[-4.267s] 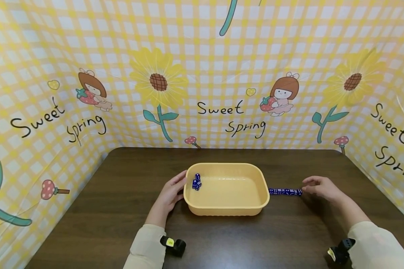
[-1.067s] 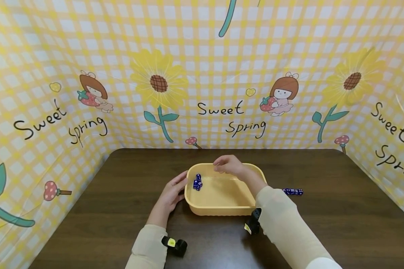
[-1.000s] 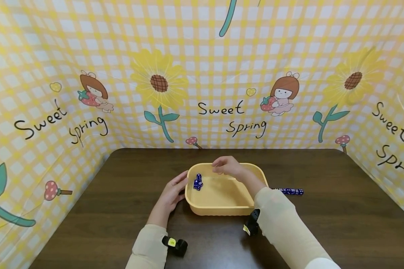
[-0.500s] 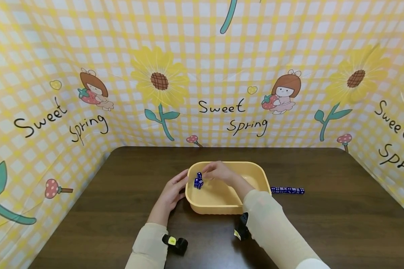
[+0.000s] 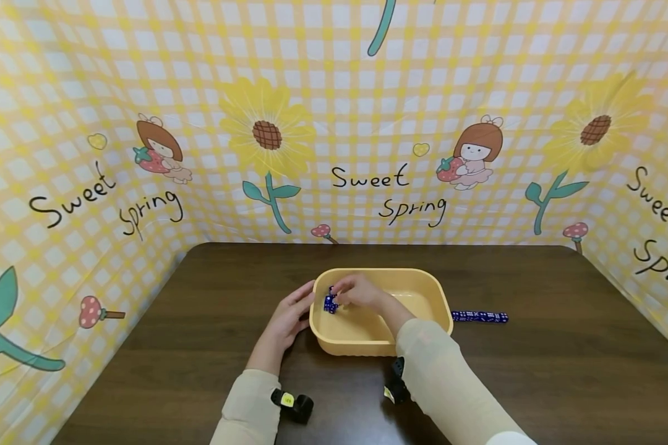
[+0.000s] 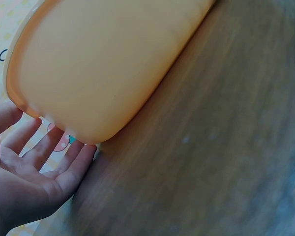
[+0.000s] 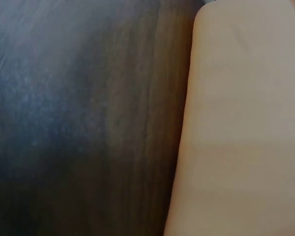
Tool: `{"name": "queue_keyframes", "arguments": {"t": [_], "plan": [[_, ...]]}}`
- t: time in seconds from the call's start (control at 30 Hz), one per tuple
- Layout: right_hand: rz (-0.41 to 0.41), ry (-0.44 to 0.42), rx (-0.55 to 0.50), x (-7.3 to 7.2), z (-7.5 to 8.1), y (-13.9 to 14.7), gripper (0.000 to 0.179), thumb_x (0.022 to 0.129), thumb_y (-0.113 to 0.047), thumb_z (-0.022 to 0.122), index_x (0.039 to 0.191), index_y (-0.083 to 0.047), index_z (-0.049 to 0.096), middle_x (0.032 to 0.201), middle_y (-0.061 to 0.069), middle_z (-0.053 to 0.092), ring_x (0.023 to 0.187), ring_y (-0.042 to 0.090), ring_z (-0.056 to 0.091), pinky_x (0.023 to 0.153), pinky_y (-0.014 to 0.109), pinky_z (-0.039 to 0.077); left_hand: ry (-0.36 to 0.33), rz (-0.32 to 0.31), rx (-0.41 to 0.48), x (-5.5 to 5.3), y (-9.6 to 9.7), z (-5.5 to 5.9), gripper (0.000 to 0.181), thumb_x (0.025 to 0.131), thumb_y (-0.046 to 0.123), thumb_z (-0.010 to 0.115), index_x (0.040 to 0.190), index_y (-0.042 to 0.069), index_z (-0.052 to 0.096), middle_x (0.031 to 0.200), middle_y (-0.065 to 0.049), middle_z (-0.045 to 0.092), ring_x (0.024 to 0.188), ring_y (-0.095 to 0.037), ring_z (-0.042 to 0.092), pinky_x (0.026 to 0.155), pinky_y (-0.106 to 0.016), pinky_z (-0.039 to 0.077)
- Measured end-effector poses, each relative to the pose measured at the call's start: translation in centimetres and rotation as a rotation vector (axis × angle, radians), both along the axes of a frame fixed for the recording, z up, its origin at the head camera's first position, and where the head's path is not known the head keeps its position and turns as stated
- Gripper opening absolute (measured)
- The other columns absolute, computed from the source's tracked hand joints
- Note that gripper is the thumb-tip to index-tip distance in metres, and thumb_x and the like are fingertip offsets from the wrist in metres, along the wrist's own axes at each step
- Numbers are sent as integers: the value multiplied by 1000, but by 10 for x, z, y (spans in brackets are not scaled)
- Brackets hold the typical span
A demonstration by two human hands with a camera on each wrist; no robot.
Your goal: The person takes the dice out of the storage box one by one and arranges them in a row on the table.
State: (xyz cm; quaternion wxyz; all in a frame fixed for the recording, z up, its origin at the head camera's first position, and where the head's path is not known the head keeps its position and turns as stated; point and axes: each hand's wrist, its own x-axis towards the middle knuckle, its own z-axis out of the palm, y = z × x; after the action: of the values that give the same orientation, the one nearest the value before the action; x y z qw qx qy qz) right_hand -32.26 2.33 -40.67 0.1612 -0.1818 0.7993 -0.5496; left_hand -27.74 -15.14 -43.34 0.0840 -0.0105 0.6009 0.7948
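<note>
Basin [image 5: 356, 349], yellow and low-walled, sits upright on a dark wooden table [image 5: 534, 278], its long sides running left to right. Behind its far rim a strip of tabletop ends at the back edge, where a checked cloth [image 5: 367, 93] rises; the same cloth flanks the basin on both sides, well apart from it. In front of its near wall a broad stretch of wood gives room for the forearms, and the right sleeve [image 5: 451, 364] crosses the near rim towards the right corner. A straight row of blue dice [image 5: 480, 317] shows just beside the basin's right end and runs outward, with wide room beyond. A small dice cluster [image 5: 330, 304] lies inside the basin, close to its left end.

The left hand [image 5: 286, 318] is spread against the outside of the basin's left end, fingers extended, fingertips touching the wall. The right hand [image 5: 359, 290] is inside the basin's left half, fingers bent, tips at the dice cluster; whether it pinches a die I cannot tell, since the fingers partly hide the pile.
</note>
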Motion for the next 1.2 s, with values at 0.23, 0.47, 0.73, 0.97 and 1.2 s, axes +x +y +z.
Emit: {"name": "queue_keyframes", "arguments": {"t": [0.23, 0.47, 0.73, 0.97, 1.2], "plan": [[2, -3, 35, 2, -1, 0, 22, 73, 4, 61, 94, 10, 59, 65, 2, 53, 55, 11, 46, 54, 27, 43, 5, -4, 4, 1, 0, 1, 43, 88, 13, 48, 130, 7, 39, 127, -18, 40, 109, -33, 41, 76, -40, 42], [12, 17, 96, 3, -1, 1, 23, 73, 3, 62, 94, 8, 60, 73, 5, 58, 57, 9, 48, 56, 26, 43, -3, -4, 6, 1, 1, 2, 44, 88, 14, 50, 130, 8, 40, 128, -17, 39, 109, -32, 41, 76, -40, 42], [16, 50, 126, 9, 5, -1, 23, 71, 5, 63, 93, 10, 60, 77, 15, 59, 60, 15, 50, 59, 31, 45, -9, 3, 13, 1, 1, 1, 44, 87, 14, 51, 129, 8, 41, 127, -16, 40, 108, -32, 42, 76, -39, 42], [99, 203, 130, -98, -132, 5, 19, 66, -13, 73, 83, -14, 65, 69, 3, 59, 57, 15, 54, 49, 28, 43, -4, 2, 7, 1, 1, 2, 44, 87, 15, 52, 129, 8, 41, 127, -16, 40, 108, -32, 42, 76, -39, 42], [112, 247, 123, -184, -242, 9, 32, 53, -36, 80, 78, -24, 65, 68, 0, 61, 57, 16, 56, 46, 30, 45, -3, 13, 11, 1, 1, 1, 46, 85, 16, 54, 128, 8, 42, 125, -16, 42, 107, -31, 43, 75, -39, 43]]}}
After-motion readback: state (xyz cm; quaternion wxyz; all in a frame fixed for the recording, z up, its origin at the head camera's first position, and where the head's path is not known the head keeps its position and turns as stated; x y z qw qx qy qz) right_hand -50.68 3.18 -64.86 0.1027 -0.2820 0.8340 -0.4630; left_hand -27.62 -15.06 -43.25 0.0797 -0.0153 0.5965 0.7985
